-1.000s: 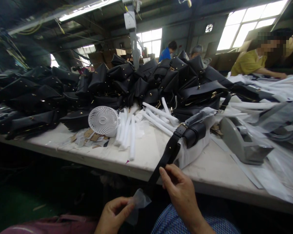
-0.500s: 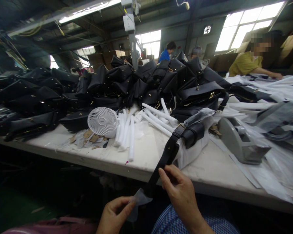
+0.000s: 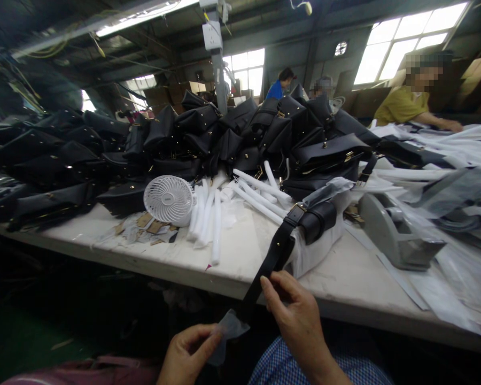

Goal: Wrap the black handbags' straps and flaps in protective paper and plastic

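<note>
A black strap (image 3: 273, 253) with a gold buckle runs from a small black bag (image 3: 318, 220) over the table's front edge and down between my hands. My right hand (image 3: 294, 310) pinches the strap just below the edge. A thin translucent sheet (image 3: 231, 327) lies around or against the strap's lower end; my left hand (image 3: 194, 345) holds it between thumb and fingers. White wrapping (image 3: 316, 251) sits under the bag, and a clear plastic piece rests on top of it. The strap's lowest part is dark and hard to make out.
A grey tape dispenser (image 3: 398, 235) stands to the right. White foam tubes (image 3: 216, 227) and a white fan (image 3: 169, 199) lie left of the bag. Black bags (image 3: 232, 139) are heaped behind. A person in yellow (image 3: 403, 104) works at the far right of the table (image 3: 240, 267).
My hands, the strap and the sheet have barely moved. In the background, the person in blue has shifted slightly to the right.
</note>
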`<state>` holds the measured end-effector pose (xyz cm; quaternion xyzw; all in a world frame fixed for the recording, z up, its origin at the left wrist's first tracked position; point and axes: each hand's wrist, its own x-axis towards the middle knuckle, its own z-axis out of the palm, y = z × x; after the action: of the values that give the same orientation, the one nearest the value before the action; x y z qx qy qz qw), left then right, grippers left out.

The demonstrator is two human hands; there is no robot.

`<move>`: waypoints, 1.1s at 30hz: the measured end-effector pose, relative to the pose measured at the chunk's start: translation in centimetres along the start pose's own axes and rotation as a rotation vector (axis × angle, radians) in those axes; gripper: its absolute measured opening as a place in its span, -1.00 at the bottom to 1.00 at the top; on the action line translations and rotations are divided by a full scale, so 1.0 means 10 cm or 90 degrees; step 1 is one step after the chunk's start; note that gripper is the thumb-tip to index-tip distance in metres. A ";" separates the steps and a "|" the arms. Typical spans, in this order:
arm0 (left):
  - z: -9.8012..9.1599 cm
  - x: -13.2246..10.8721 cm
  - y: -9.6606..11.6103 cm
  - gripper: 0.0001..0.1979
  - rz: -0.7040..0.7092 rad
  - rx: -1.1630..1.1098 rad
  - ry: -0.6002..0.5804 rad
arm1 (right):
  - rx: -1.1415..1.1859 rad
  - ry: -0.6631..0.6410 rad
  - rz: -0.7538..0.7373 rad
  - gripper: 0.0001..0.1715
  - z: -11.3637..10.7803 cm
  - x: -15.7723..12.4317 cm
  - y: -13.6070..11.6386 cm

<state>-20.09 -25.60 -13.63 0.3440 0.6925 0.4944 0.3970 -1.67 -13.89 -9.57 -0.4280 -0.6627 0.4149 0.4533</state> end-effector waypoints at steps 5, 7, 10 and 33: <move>0.02 0.00 0.02 -0.59 -0.007 -0.015 -0.003 | -0.006 -0.002 0.008 -0.67 -0.01 0.00 -0.01; 0.03 0.00 0.04 -0.60 -0.015 -0.021 -0.002 | -0.003 -0.003 0.006 -0.68 -0.01 0.00 0.00; 0.08 0.01 0.07 -0.58 -0.022 -0.035 0.009 | 0.001 -0.003 0.003 -0.68 -0.01 0.01 0.01; 0.84 0.58 0.86 -0.54 -0.003 -0.253 -0.194 | 0.062 -0.056 0.079 -0.51 -0.28 -0.01 0.17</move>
<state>-14.43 -14.77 -8.26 0.3283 0.5146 0.5622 0.5581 1.40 -13.09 -10.48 -0.4272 -0.6331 0.4923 0.4176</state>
